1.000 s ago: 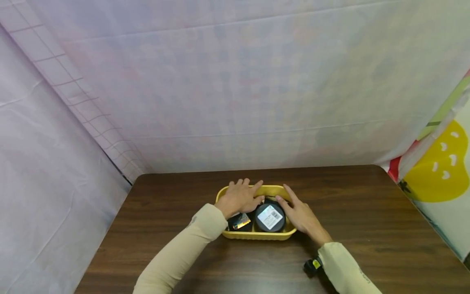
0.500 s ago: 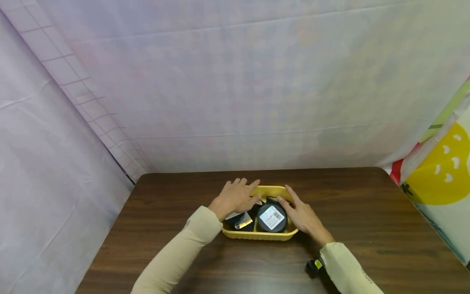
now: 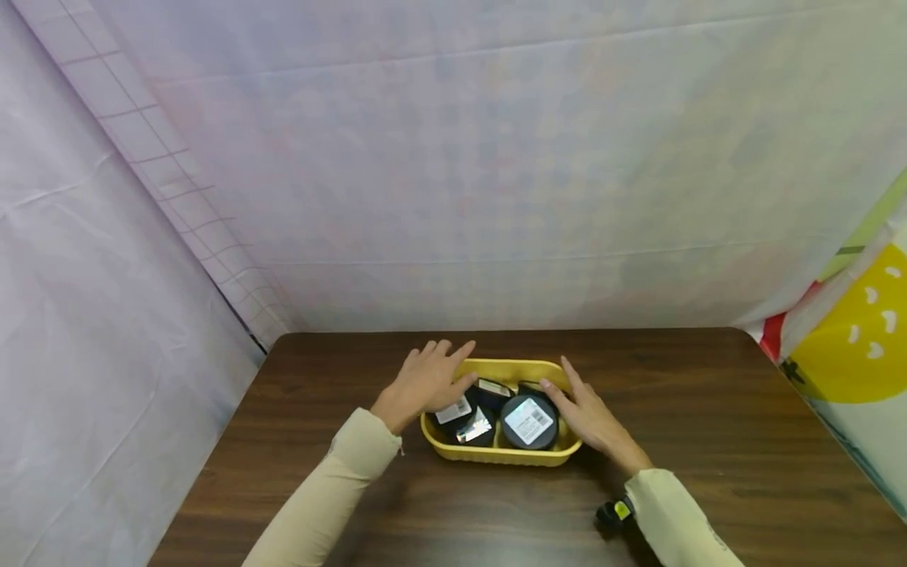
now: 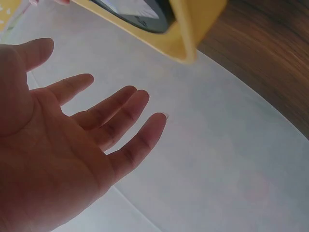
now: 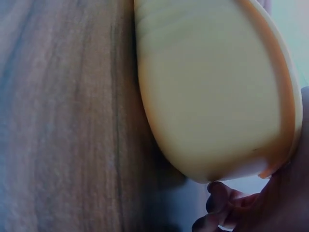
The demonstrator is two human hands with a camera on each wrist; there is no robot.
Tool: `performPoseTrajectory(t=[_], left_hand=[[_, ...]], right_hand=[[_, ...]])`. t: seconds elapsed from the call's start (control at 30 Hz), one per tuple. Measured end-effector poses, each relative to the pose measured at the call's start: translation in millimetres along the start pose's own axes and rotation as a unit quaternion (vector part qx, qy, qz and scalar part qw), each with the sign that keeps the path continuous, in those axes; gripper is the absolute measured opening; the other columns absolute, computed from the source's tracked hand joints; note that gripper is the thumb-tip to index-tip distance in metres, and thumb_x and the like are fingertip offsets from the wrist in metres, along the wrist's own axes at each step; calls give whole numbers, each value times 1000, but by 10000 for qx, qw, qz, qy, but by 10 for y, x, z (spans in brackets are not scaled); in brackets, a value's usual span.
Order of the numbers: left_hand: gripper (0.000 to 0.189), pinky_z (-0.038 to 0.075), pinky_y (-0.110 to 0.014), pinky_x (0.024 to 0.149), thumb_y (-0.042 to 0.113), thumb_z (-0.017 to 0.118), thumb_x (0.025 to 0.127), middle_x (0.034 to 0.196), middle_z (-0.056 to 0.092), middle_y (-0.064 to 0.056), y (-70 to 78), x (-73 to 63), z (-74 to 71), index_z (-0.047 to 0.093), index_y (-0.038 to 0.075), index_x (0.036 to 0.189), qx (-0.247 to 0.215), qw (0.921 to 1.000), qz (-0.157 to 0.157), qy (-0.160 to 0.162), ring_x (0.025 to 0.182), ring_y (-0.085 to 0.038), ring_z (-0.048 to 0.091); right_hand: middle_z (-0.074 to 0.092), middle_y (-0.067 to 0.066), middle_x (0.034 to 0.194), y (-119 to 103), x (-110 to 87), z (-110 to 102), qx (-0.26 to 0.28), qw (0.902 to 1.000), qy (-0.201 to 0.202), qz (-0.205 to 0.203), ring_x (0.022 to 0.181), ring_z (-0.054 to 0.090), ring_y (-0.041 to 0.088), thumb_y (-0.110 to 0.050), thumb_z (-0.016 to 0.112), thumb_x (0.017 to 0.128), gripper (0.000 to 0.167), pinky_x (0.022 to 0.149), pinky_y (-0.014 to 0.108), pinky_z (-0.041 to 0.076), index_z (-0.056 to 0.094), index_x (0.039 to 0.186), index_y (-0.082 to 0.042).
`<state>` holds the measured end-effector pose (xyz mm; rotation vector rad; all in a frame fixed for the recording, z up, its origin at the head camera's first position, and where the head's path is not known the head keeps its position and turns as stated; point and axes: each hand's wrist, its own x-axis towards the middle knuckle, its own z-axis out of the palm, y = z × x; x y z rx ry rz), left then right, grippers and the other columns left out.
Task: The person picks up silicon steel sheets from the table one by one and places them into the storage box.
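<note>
A yellow plastic basket [image 3: 482, 455] stands on the table, holding several black things. One is a round black disc [image 3: 509, 442] with a white barcode label. To its left lie a black piece [image 3: 476, 426] with a shiny silver sticker and another black piece [image 3: 494, 387] with a pale label. My left hand [image 3: 422, 383] hovers over the basket's left end, fingers spread and holding nothing; its palm [image 4: 58, 145] shows apart from the basket in the left wrist view. My right hand [image 3: 591, 417] grips the basket's right end, thumb over the rim, curled fingers [image 5: 219, 195] against the outer wall.
The brown wooden table [image 3: 680, 409] carries the basket near its back edge. A pale curtain [image 3: 453, 197] hangs right behind the table, and another [image 3: 106, 354] stands along the left. A small black device [image 3: 613, 513] sits at my right wrist.
My left hand has moved left, off the middle of the basket, uncovering more of the black things. My right hand has stayed at the right end. The view has shifted slightly.
</note>
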<state>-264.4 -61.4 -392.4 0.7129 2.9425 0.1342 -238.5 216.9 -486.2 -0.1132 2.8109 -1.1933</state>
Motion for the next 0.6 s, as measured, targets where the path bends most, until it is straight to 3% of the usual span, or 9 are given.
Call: performPoseTrajectory(t=[0.4,0.6], left_hand=[[61,33,-59,108,50,42,103,152,40,-18,-311,-178,-6,29,25,158,-272,9978,-249,550,138,-37,38],[61,33,-60,109,49,44,103,153,39,-18,-448,-262,10,29,24,158,-332,9965,-384,665,139,-38,37]], right_hand=[[19,33,158,107,8,-208,189,9997,-86,-142,142,20,54,-58,31,103,81,111,68,20,6,159,-4],[32,37,149,170,-46,-405,5,9997,139,-177,135,35,53,-57,30,104,79,106,67,29,16,158,-2]])
